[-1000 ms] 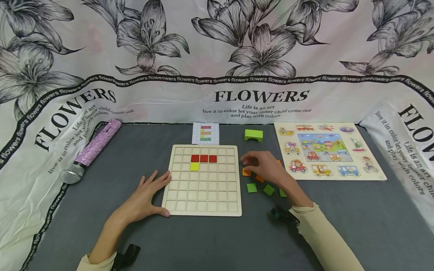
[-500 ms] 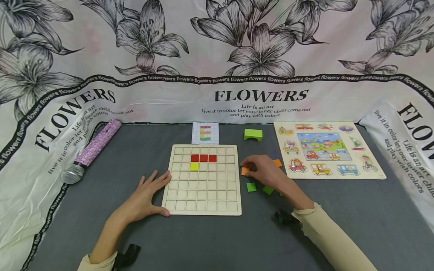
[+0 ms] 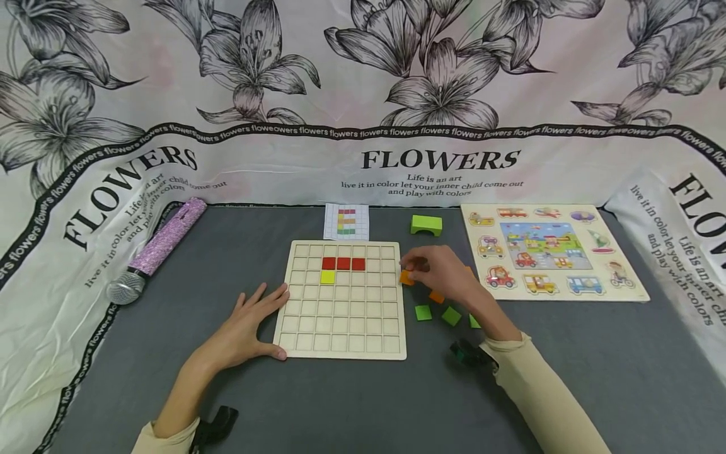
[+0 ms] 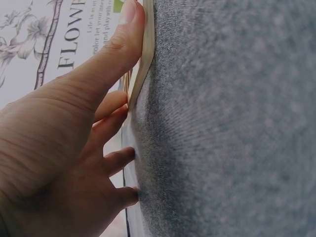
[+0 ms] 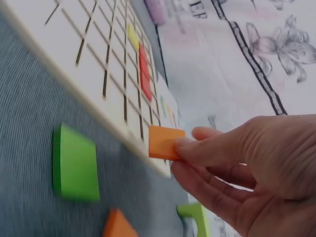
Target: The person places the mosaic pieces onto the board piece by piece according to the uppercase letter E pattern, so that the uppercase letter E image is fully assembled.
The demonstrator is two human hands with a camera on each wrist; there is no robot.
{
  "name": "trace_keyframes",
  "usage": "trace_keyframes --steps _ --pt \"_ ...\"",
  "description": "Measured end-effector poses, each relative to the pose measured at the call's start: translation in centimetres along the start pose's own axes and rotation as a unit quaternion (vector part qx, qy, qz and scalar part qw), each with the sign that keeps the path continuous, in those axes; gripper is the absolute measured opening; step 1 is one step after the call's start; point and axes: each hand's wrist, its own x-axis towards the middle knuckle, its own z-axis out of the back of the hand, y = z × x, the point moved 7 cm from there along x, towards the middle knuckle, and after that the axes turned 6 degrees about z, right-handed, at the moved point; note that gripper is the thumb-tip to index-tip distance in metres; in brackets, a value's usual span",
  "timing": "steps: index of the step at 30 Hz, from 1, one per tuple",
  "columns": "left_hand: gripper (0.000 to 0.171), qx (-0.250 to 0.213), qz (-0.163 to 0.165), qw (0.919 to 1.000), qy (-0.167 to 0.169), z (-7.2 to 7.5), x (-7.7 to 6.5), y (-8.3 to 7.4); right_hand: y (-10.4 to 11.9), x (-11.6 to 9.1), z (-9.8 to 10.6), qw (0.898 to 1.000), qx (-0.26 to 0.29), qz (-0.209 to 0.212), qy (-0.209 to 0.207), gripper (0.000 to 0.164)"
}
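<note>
A pale wooden grid board (image 3: 339, 325) lies on the grey cloth. Red square tiles (image 3: 343, 264) fill part of one row, and a yellow tile (image 3: 327, 277) sits below the leftmost red one. My left hand (image 3: 241, 337) rests at the board's left edge with fingers spread, the thumb (image 4: 129, 29) touching the rim in the left wrist view. Just off the board's right edge, my right hand (image 3: 439, 272) pinches an orange square tile (image 5: 165, 142) between thumb and fingers, raised off the cloth. Green tiles (image 3: 423, 313) and another orange tile (image 3: 436, 297) lie below that hand.
A small printed pattern card (image 3: 346, 222) lies behind the board, with a green arch block (image 3: 426, 225) right of it. A picture puzzle board (image 3: 567, 294) lies at the right. A pink glittery microphone (image 3: 164, 243) leans at the left on the floral cloth.
My right hand has picked up the orange tile from the cloth, raising it slightly beside the board's right edge. My left hand has stayed in place.
</note>
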Motion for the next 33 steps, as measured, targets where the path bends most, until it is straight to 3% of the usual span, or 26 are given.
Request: trace_keyframes --steps 11,17,24,33 --pt "0.110 0.006 -0.009 0.9999 -0.002 0.2 -0.1 -0.3 4.3 3.9 -5.2 0.997 0.058 0.058 0.004 0.022" --pt "0.110 0.003 -0.007 1.0000 0.000 0.0 0.0 -0.2 6.4 5.9 -7.6 0.995 0.072 0.067 0.024 0.023" --pt "0.109 -0.004 -0.009 1.0000 0.001 0.2 0.1 -0.3 6.9 7.3 -9.5 0.996 0.066 0.051 0.041 0.023" --pt "0.109 -0.009 -0.003 1.0000 0.001 0.2 0.0 -0.1 6.8 7.5 -10.0 0.996 0.064 0.043 0.046 0.022"
